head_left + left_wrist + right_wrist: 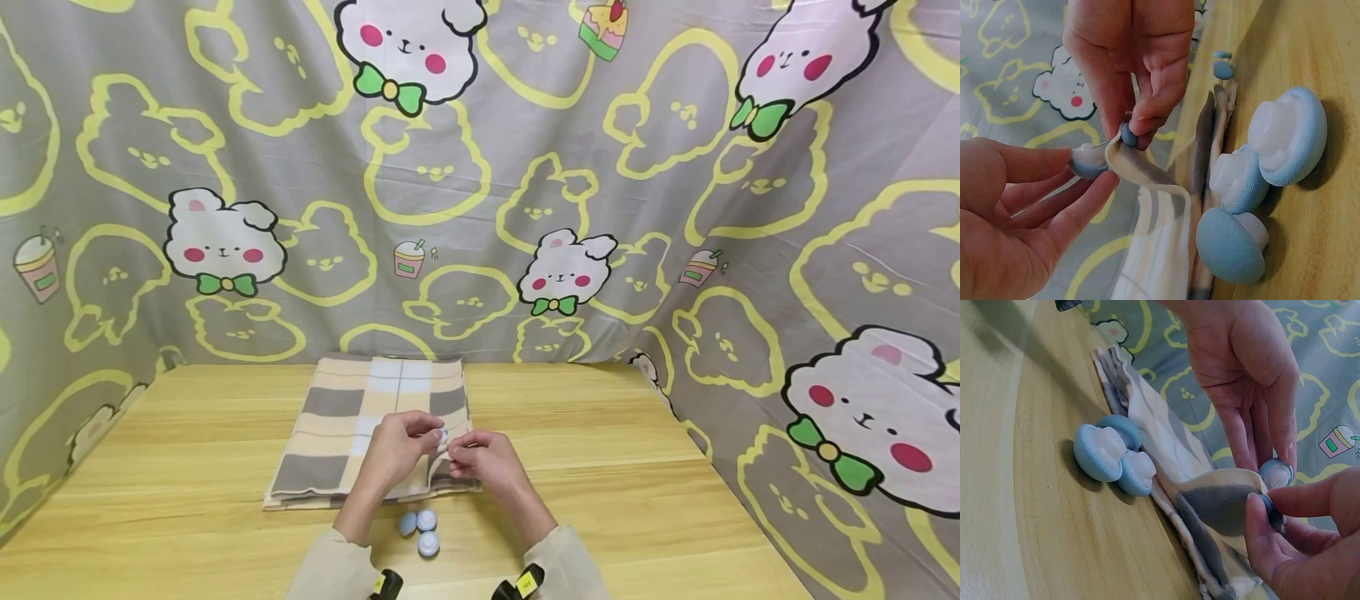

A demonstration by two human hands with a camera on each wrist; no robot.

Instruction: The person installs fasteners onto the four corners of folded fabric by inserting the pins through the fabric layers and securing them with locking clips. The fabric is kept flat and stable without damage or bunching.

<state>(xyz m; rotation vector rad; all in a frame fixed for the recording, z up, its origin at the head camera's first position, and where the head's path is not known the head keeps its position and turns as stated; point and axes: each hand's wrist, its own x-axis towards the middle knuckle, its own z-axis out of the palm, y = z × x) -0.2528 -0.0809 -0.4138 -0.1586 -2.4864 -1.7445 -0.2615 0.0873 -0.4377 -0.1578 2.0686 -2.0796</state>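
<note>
A folded plaid blanket (322,433) in grey, beige and white lies on the table, its near right corner lifted. My left hand (397,450) holds a blue-and-white mushroom-shaped quilt clip (1089,161) between thumb and fingers, white side toward the cloth. From that clip a thin metal pin (1104,145) runs to the fabric edge. With thumb and fingertips, my right hand (487,458) pinches a small blue button-like cap (1128,134) against the blanket's corner. Both hands meet at that edge, the cloth between the two pieces.
Three more mushroom-shaped clips (428,545) sit grouped on the wooden table (600,508) in front of the blanket. Small blue caps (1222,70) show beyond the blanket's edge in the left wrist view. A patterned cloth curtain (480,192) surrounds the table's back and sides.
</note>
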